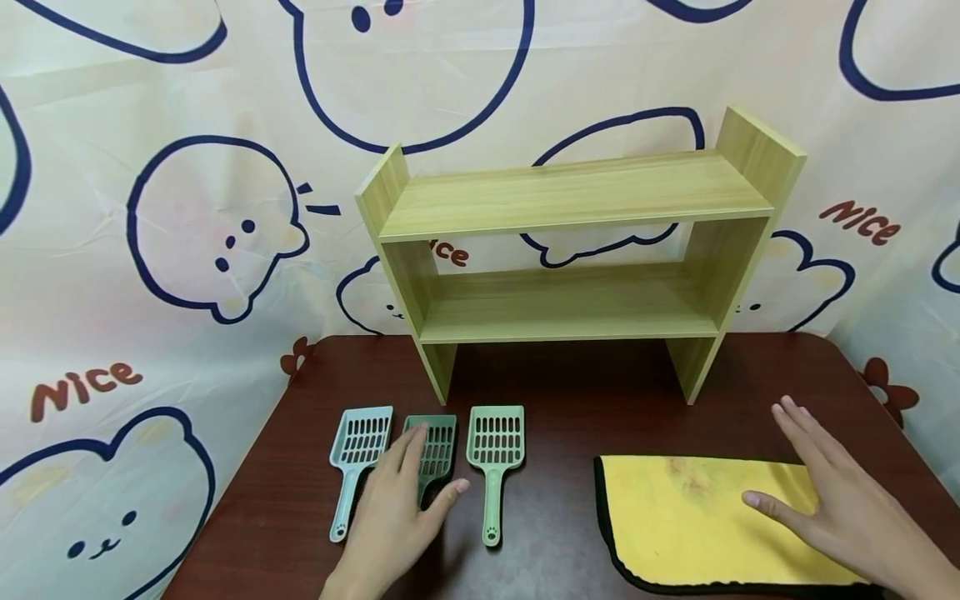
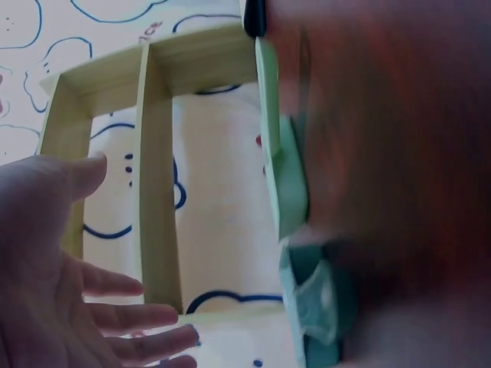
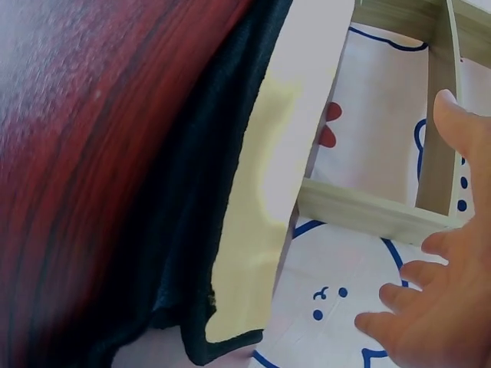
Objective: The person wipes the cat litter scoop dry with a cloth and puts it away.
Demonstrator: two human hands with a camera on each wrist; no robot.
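Three slotted litter scoops lie on the table at left in the head view: a light blue scoop, a dark green scoop and a light green scoop. My left hand hovers over the dark green one, hiding its handle, with fingers extended and nothing held. At right, my right hand is spread above a yellow cloth with black edging. In the right wrist view that hand holds nothing and stays apart from the cloth. Green scoops show edge-on in the left wrist view.
A pale wooden two-tier shelf stands at the back of the dark red-brown table. Behind it hangs a white backdrop with blue cartoon outlines. Bare tabletop lies between the light green scoop and the cloth.
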